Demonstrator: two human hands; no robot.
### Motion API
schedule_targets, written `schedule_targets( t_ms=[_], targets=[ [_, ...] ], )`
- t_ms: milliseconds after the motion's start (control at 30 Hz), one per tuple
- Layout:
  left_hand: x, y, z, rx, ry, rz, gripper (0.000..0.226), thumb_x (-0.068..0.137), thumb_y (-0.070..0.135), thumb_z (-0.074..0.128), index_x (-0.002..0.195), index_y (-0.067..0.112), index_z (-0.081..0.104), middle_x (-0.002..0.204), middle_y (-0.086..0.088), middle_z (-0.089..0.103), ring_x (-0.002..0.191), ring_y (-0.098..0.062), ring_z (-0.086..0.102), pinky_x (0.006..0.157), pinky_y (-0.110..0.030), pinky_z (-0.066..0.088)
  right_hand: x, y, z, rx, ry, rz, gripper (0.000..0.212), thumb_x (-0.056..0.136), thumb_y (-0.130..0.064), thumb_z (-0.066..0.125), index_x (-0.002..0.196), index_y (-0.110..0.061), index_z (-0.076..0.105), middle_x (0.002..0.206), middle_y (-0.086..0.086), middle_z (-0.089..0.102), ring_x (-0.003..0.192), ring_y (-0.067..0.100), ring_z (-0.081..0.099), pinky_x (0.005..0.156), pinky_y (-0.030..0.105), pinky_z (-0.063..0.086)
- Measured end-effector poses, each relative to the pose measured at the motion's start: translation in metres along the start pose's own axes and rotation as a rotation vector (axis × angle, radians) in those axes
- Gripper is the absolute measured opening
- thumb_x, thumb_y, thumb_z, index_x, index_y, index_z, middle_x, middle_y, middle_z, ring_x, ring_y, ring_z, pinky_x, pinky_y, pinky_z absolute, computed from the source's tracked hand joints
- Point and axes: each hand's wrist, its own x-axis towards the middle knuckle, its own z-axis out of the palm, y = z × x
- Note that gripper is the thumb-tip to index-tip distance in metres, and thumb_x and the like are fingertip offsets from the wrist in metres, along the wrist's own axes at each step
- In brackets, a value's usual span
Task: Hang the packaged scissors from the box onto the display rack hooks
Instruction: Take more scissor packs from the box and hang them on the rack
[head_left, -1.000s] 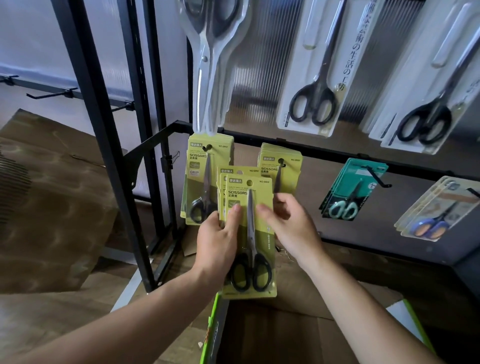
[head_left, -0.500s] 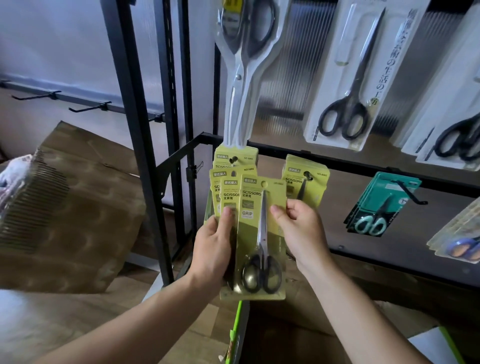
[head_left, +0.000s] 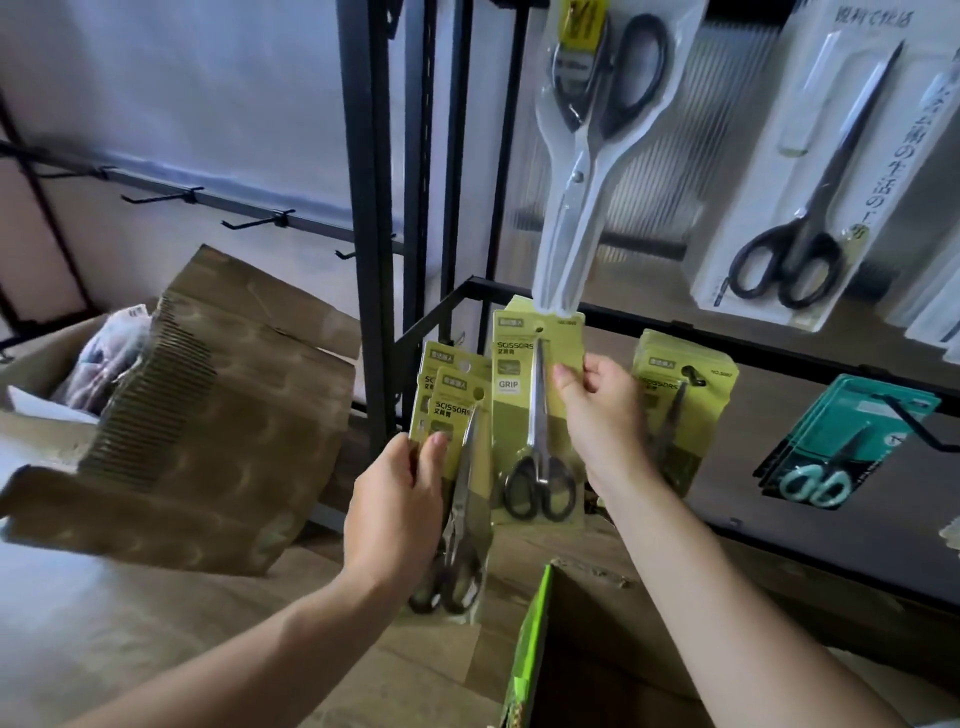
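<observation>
My right hand (head_left: 597, 410) pinches one yellow-green scissors pack (head_left: 519, 415) by its right edge, held upright in front of the rack's lower bar (head_left: 727, 332). My left hand (head_left: 400, 499) grips a small stack of the same packs (head_left: 457, 415) lower and to the left, tilted a little. More yellow-green packs (head_left: 680, 395) hang on a hook to the right. The green-edged source box (head_left: 530, 654) sits open below my arms.
Large clear-packed scissors (head_left: 587, 156) and white-carded black scissors (head_left: 800, 208) hang above. Teal packs (head_left: 852, 436) hang at the right. An open cardboard box (head_left: 208, 415) stands at the left beside the black rack post (head_left: 363, 208). Bare hooks (head_left: 254, 222) line a left rail.
My right hand has pulled one pack off the stack and lifted it up and right. My left hand has stayed low with the remaining packs. The view has shifted left.
</observation>
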Motion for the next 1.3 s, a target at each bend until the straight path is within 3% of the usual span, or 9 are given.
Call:
schedule_targets(
  t_ms=[100, 300, 533, 733, 800, 933, 1067, 1233, 1300],
  targets=[
    [-0.001, -0.001, -0.016, 0.039, 0.031, 0.019, 0.043, 0.098, 0.046, 0.046, 0.071, 0.013, 0.048, 0.055, 0.003, 0.051, 0.051, -0.017, 0.043, 0.052, -0.034, 0.037, 0.005, 0.006, 0.007, -0.032, 0.039, 0.023, 0.024, 0.095, -0.019, 0.061, 0.118, -0.014, 0.061, 0.095, -0.012, 0.064, 0.092, 0.008, 0.063, 0.068, 0.016, 0.043],
    [-0.001, 0.0, -0.037, 0.008, 0.073, 0.065, 0.044, 0.097, 0.046, 0.046, 0.071, 0.011, 0.047, 0.056, 0.003, 0.052, 0.052, -0.017, 0.042, 0.052, -0.034, 0.036, 0.0, 0.02, 0.013, -0.146, 0.085, 0.01, 0.023, 0.094, -0.023, 0.062, 0.116, -0.017, 0.06, 0.091, -0.014, 0.061, 0.085, 0.005, 0.061, 0.066, 0.016, 0.043],
    [0.0, 0.003, -0.023, -0.136, -0.015, 0.022, 0.041, 0.098, 0.038, 0.051, 0.065, 0.014, 0.044, 0.044, 0.011, 0.042, 0.04, -0.005, 0.033, 0.041, -0.019, 0.028, 0.015, 0.027, 0.031, -0.234, 0.16, 0.085, 0.029, 0.092, -0.032, 0.064, 0.111, -0.011, 0.058, 0.096, 0.002, 0.066, 0.087, 0.024, 0.065, 0.081, 0.047, 0.056],
    [-0.001, 0.008, -0.009, -0.274, -0.097, -0.027, 0.036, 0.098, 0.038, 0.051, 0.073, 0.012, 0.056, 0.051, 0.01, 0.047, 0.044, -0.002, 0.036, 0.042, -0.018, 0.032, 0.011, 0.027, 0.02, -0.272, 0.179, 0.055, 0.029, 0.091, -0.031, 0.066, 0.112, -0.016, 0.053, 0.107, 0.002, 0.061, 0.091, 0.019, 0.06, 0.064, 0.023, 0.046],
    [-0.003, 0.01, -0.005, -0.296, -0.13, -0.042, 0.035, 0.098, 0.041, 0.051, 0.084, 0.011, 0.062, 0.063, -0.003, 0.057, 0.053, -0.007, 0.043, 0.049, -0.025, 0.037, 0.001, 0.025, 0.01, -0.265, 0.191, 0.004, 0.024, 0.093, -0.03, 0.063, 0.111, -0.016, 0.053, 0.11, 0.001, 0.061, 0.095, 0.017, 0.06, 0.069, 0.022, 0.043],
    [-0.009, 0.017, 0.01, -0.34, -0.157, -0.075, 0.033, 0.097, 0.041, 0.051, 0.086, 0.013, 0.064, 0.074, -0.013, 0.065, 0.054, -0.01, 0.051, 0.051, -0.028, 0.046, -0.027, 0.014, -0.013, -0.178, 0.049, 0.0, 0.02, 0.1, -0.033, 0.049, 0.102, -0.016, 0.061, 0.088, -0.007, 0.062, 0.08, 0.005, 0.059, 0.066, 0.017, 0.043],
    [-0.017, 0.029, 0.032, -0.406, -0.205, -0.072, 0.019, 0.096, 0.039, 0.054, 0.095, 0.026, 0.068, 0.085, 0.008, 0.075, 0.076, -0.008, 0.07, 0.075, -0.039, 0.06, -0.053, 0.011, -0.034, -0.155, -0.137, -0.008, 0.014, 0.092, -0.038, 0.061, 0.095, -0.025, 0.061, 0.088, -0.006, 0.066, 0.083, 0.006, 0.062, 0.069, 0.015, 0.047],
    [-0.024, 0.04, 0.058, -0.4, -0.277, -0.038, 0.027, 0.092, 0.047, 0.058, 0.095, 0.022, 0.068, 0.085, 0.007, 0.075, 0.081, -0.008, 0.071, 0.078, -0.038, 0.059, -0.052, 0.015, -0.065, -0.199, 0.048, 0.006, 0.013, 0.092, -0.028, 0.065, 0.104, -0.025, 0.06, 0.091, -0.015, 0.062, 0.086, 0.001, 0.06, 0.065, 0.008, 0.041],
    [-0.027, 0.044, 0.066, -0.373, -0.272, -0.029, 0.029, 0.095, 0.047, 0.053, 0.093, 0.021, 0.067, 0.079, 0.004, 0.073, 0.066, -0.005, 0.066, 0.064, -0.031, 0.055, -0.044, 0.016, -0.08, -0.164, 0.128, 0.002, 0.025, 0.094, -0.024, 0.061, 0.119, -0.019, 0.059, 0.096, -0.016, 0.059, 0.089, -0.001, 0.057, 0.069, 0.007, 0.041]
  ],
)
